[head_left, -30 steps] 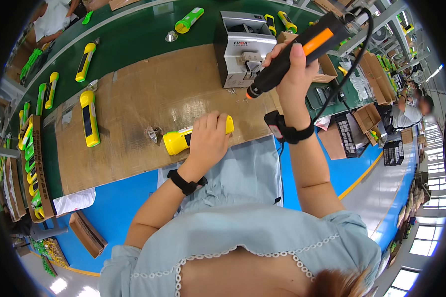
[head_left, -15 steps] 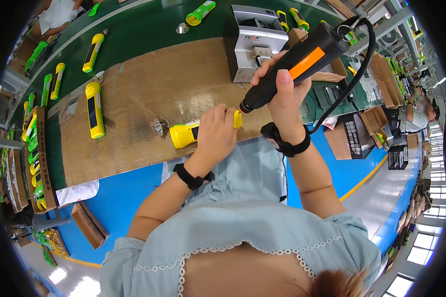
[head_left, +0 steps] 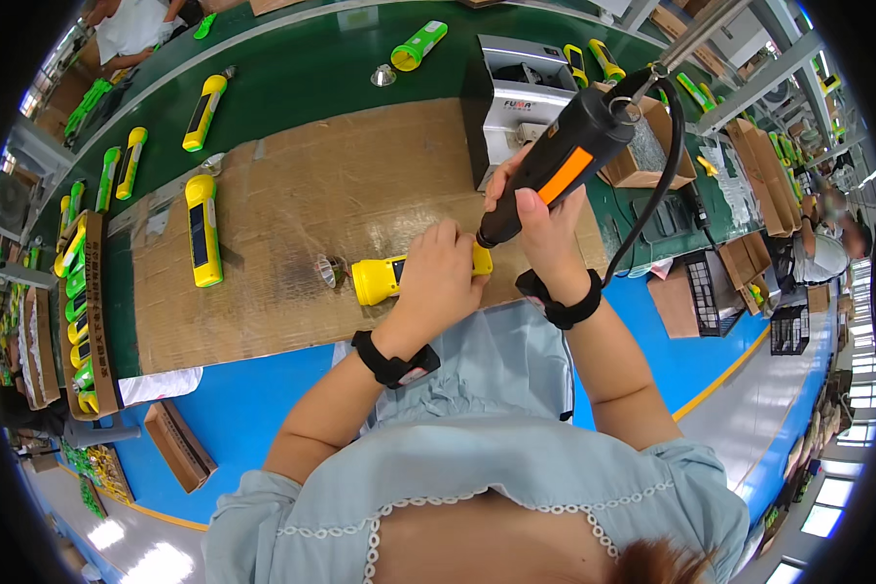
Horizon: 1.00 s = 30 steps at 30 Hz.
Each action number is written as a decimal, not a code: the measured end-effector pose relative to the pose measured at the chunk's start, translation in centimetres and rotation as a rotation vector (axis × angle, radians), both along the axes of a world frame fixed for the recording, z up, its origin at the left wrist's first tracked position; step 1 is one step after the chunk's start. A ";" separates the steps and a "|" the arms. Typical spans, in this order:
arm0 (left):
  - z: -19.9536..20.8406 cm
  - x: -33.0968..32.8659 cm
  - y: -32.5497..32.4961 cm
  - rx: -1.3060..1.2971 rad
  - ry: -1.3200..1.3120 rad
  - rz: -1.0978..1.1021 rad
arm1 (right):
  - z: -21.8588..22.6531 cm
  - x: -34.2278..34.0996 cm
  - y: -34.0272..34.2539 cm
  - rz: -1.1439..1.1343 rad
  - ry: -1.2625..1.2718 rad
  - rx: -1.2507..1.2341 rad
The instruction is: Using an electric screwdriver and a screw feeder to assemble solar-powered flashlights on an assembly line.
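A yellow flashlight (head_left: 372,280) lies on the brown cardboard sheet (head_left: 302,175), its wide head to the left. My left hand (head_left: 436,277) is closed over its body and presses it down. In my right hand (head_left: 547,229) is a black electric screwdriver (head_left: 555,165) with an orange stripe, tilted down to the left. The driver's tip is at the flashlight's tail end; whether it touches a screw is hidden. A silvery reflector cup (head_left: 331,271) sits by the flashlight's head. Further left lies another yellow flashlight (head_left: 202,232) with a dark panel.
A grey machine (head_left: 526,107) stands at the cardboard's far right corner, with an open box (head_left: 644,146) beside it. More flashlights (head_left: 204,112) lie on the green table. A carton of flashlights (head_left: 92,321) is at the left edge. The driver's cable (head_left: 674,165) hangs on the right.
The driver and my right hand have come lower and slightly left, with the tool more upright. My left hand still holds the flashlight. The whole view has shifted a little.
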<state>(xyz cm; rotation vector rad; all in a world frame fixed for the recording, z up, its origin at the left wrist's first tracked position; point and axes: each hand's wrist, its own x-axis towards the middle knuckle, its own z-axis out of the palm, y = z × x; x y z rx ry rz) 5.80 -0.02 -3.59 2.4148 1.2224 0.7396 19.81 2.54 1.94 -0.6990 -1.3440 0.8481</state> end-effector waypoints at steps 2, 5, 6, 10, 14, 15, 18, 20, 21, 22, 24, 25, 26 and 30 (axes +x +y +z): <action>-0.2 0.0 0.1 -0.017 0.005 -0.010 | 0.3 -0.7 -0.3 -0.111 0.012 -0.036; -0.4 -0.1 0.2 0.006 -0.032 -0.021 | 0.1 -0.1 0.0 -0.074 0.041 -0.014; -0.3 0.0 0.0 -0.007 -0.034 -0.015 | 0.2 0.2 0.0 -0.066 0.075 -0.005; -0.2 0.1 0.1 -0.005 -0.016 -0.010 | 3.7 3.2 0.7 -0.139 0.280 0.278; -0.1 0.0 0.0 -0.008 -0.006 0.005 | 7.0 6.0 3.4 -0.369 0.212 0.394; 0.2 -0.2 0.1 -0.017 -0.132 -0.020 | 6.9 6.7 4.4 -0.393 0.167 0.412; 1.5 -1.3 -0.3 -0.037 -0.367 -0.043 | 6.7 7.5 6.2 -0.374 0.077 0.352; 2.4 -3.1 -0.7 -0.038 -0.477 -0.039 | 6.4 7.0 7.0 -0.402 0.020 0.340; 2.8 -4.4 -1.2 0.023 -0.368 -0.007 | 6.2 6.6 6.9 -0.421 0.021 0.307; 3.0 -5.6 -1.5 0.084 -0.262 0.028 | 6.1 6.2 6.9 -0.438 0.017 0.276; 3.2 -7.5 -2.2 0.105 -0.191 0.110 | 5.9 6.3 7.2 -0.415 -0.009 0.256; 3.1 -8.3 -2.4 0.115 -0.104 0.183 | 6.1 6.4 7.1 -0.377 -0.019 0.183; 2.7 -9.2 -2.4 0.111 -0.110 0.200 | 6.2 6.3 7.0 -0.335 -0.026 0.103; 0.6 -10.6 -2.0 0.072 -0.017 0.111 | 6.4 5.4 6.1 -0.185 0.010 0.003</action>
